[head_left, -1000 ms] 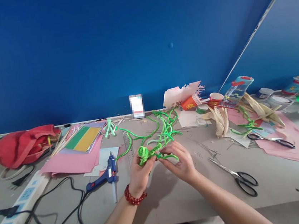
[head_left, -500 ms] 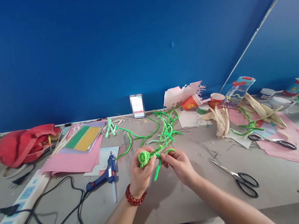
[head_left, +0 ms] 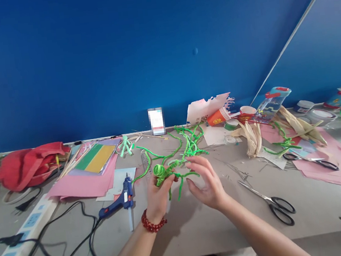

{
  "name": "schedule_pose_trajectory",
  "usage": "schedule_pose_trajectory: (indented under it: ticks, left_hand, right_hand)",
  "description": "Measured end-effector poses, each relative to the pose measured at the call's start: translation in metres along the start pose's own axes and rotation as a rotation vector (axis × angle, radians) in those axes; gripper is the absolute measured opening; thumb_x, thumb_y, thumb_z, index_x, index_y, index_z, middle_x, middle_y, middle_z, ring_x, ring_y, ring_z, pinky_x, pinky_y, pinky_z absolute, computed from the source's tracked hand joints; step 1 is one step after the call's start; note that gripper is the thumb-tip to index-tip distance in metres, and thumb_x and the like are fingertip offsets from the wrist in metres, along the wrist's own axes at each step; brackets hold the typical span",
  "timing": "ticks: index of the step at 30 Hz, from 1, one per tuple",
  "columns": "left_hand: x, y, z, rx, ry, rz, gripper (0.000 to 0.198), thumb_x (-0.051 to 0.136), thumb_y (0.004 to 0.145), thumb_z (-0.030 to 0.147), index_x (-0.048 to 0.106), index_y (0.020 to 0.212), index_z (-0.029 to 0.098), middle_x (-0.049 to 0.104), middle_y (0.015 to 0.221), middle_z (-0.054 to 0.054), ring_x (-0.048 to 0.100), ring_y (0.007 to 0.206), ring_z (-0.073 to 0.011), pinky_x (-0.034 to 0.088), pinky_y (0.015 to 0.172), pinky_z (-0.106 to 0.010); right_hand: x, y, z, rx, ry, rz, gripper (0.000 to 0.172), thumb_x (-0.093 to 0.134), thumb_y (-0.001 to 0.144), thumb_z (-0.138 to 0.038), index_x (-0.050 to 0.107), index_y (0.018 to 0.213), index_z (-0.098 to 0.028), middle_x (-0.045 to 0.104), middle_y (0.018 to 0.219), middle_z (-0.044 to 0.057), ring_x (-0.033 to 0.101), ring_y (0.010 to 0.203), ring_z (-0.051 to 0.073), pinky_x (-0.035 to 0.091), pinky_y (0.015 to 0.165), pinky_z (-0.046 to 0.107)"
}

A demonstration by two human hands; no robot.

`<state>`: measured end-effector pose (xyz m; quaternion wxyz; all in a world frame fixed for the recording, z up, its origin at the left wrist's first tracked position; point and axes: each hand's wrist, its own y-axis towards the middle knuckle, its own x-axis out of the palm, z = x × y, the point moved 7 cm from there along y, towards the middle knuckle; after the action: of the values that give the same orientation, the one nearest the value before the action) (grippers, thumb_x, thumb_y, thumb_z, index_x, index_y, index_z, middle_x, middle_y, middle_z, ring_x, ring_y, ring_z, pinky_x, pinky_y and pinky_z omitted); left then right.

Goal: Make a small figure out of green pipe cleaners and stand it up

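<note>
My left hand (head_left: pixel 157 197), with a red bead bracelet at the wrist, is closed round a green pipe-cleaner figure (head_left: pixel 167 172) with a coiled head, held above the grey table (head_left: pixel 200 223). Loose green ends hang down from the figure. My right hand (head_left: pixel 205 181) is just right of it, palm toward it, fingers spread and curved, holding nothing. A pile of loose green pipe cleaners (head_left: pixel 188 146) lies on the table just behind both hands.
A blue glue gun (head_left: pixel 120 199) with a black cord lies left of my hands, beside a white power strip (head_left: pixel 22 235). Pink paper (head_left: pixel 84 183) and a red bag (head_left: pixel 27 165) are at left. Scissors (head_left: pixel 271 202) lie at right, near corn husks (head_left: pixel 251 137) and paper cups (head_left: pixel 218 116).
My right hand has let go of the pipe cleaner and opened, moving slightly right. My left hand has turned the figure, its coiled head now a little further left and higher.
</note>
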<state>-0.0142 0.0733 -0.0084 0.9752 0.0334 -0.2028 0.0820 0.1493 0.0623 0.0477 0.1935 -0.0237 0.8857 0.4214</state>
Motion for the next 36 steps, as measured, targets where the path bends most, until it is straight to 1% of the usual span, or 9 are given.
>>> schedule_pose_trajectory:
  ticks: [3,8,11,17,22,25,28,31,36]
  left_hand:
    - [0.004,0.0,0.0,-0.06,-0.061,0.031,0.025,0.081,0.067,0.024,0.065,0.085,0.018,0.072,0.078,0.0,0.064,0.064,-0.0128,0.054,0.067,-0.027]
    - [0.006,-0.002,0.0,-0.078,-0.033,0.028,0.024,0.081,0.067,0.025,0.065,0.084,0.017,0.072,0.077,0.0,0.064,0.065,-0.0122,0.053,0.068,-0.026]
    - [0.005,-0.003,0.004,0.004,0.09,-0.013,0.021,0.076,0.073,0.027,0.064,0.089,0.018,0.07,0.079,0.0,0.063,0.068,-0.0128,0.053,0.068,-0.026]
    - [0.014,-0.012,0.033,0.437,0.49,-0.147,0.007,0.066,0.083,0.02,0.063,0.089,0.019,0.065,0.085,-0.002,0.061,0.073,-0.0135,0.049,0.067,-0.024]
    - [0.021,-0.019,0.04,0.578,0.588,-0.208,0.008,0.059,0.086,0.013,0.06,0.09,0.02,0.067,0.09,-0.003,0.063,0.081,-0.0152,0.05,0.075,-0.025]
    - [0.022,-0.02,0.037,0.548,0.554,-0.237,0.01,0.059,0.086,0.012,0.059,0.091,0.02,0.066,0.089,-0.003,0.062,0.08,-0.0148,0.05,0.074,-0.025]
    - [0.022,-0.018,0.033,0.483,0.491,-0.249,0.007,0.06,0.085,0.013,0.059,0.088,0.019,0.065,0.087,-0.002,0.061,0.076,-0.014,0.05,0.071,-0.025]
    - [0.017,-0.012,0.024,0.332,0.396,-0.2,0.006,0.064,0.083,0.018,0.062,0.089,0.018,0.064,0.081,-0.001,0.059,0.07,-0.0127,0.05,0.067,-0.024]
    - [0.007,-0.001,-0.002,-0.013,0.094,-0.077,0.02,0.074,0.075,0.025,0.063,0.089,0.017,0.069,0.079,-0.001,0.062,0.066,-0.0118,0.052,0.069,-0.025]
  right_hand:
    - [0.003,0.003,-0.017,-0.22,-0.264,-0.072,0.041,0.06,0.083,-0.007,0.058,0.121,-0.024,0.065,0.115,0.012,0.061,0.104,0.025,0.052,0.087,0.042]
    - [0.005,0.004,-0.021,-0.254,-0.28,-0.101,0.03,0.064,0.085,-0.013,0.061,0.114,-0.019,0.07,0.102,0.01,0.063,0.094,0.024,0.053,0.081,0.038]
    - [0.004,0.005,-0.018,-0.204,-0.196,-0.092,0.023,0.065,0.085,-0.015,0.063,0.108,-0.019,0.07,0.098,0.01,0.064,0.092,0.024,0.053,0.079,0.037]
    - [0.003,0.008,-0.002,0.024,0.07,-0.066,0.005,0.067,0.086,-0.022,0.063,0.088,-0.021,0.07,0.086,0.006,0.064,0.082,0.021,0.052,0.073,0.034]
    - [0.004,0.003,0.016,0.251,0.269,-0.029,0.016,0.072,0.083,-0.032,0.063,0.075,-0.021,0.065,0.072,0.001,0.061,0.069,0.016,0.05,0.065,0.028]
    - [0.009,-0.001,0.025,0.36,0.373,-0.047,0.026,0.071,0.083,-0.035,0.058,0.067,-0.02,0.062,0.066,0.0,0.059,0.064,0.015,0.048,0.061,0.026]
    - [0.01,-0.002,0.028,0.416,0.379,-0.077,0.027,0.07,0.084,-0.034,0.058,0.065,-0.02,0.062,0.064,0.001,0.059,0.063,0.015,0.047,0.059,0.026]
    - [0.005,0.003,0.018,0.317,0.255,-0.099,0.021,0.067,0.086,-0.029,0.06,0.068,-0.02,0.066,0.069,0.003,0.061,0.069,0.017,0.049,0.065,0.029]
    - [-0.003,0.01,-0.004,0.065,0.076,-0.105,0.005,0.063,0.087,-0.017,0.065,0.085,-0.021,0.068,0.084,0.007,0.063,0.082,0.021,0.049,0.074,0.033]
